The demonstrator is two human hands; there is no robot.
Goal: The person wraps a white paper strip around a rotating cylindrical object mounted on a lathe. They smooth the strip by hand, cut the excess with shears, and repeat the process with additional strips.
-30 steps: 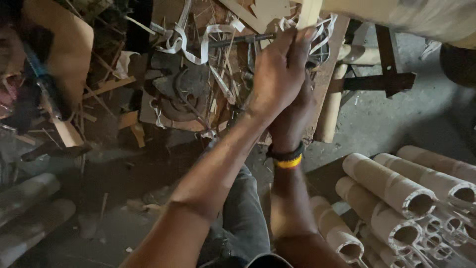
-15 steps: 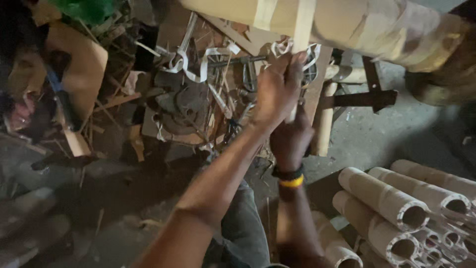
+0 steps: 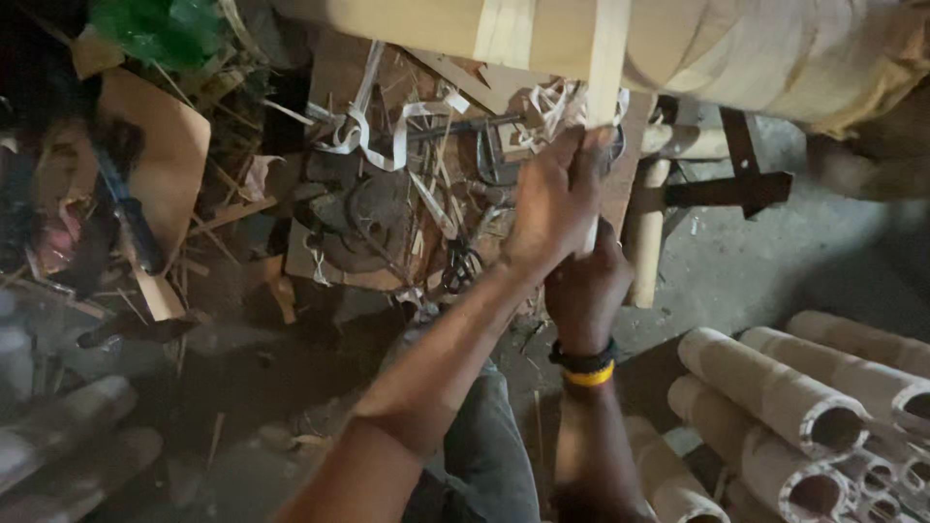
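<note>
Left hand (image 3: pixel 552 199) gripping pale strip (image 3: pixel 607 68) high, fingers clenched around it. Right hand (image 3: pixel 586 281) clamping same strip just below, wristband (image 3: pixel 584 366) showing. Strip running up across big roll (image 3: pixel 678 44) overhead. For clean work, judging: keeping strip taut and flat. Worktop (image 3: pixel 339 87) behind carrying offcuts, clamp (image 3: pixel 484 145). Tubes (image 3: pixel 775 397) lying on floor, lower right.

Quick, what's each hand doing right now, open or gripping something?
Left hand: closed around the pale flat strip hanging from the big roll.
Right hand: closed on the same strip, just below the left.
</note>
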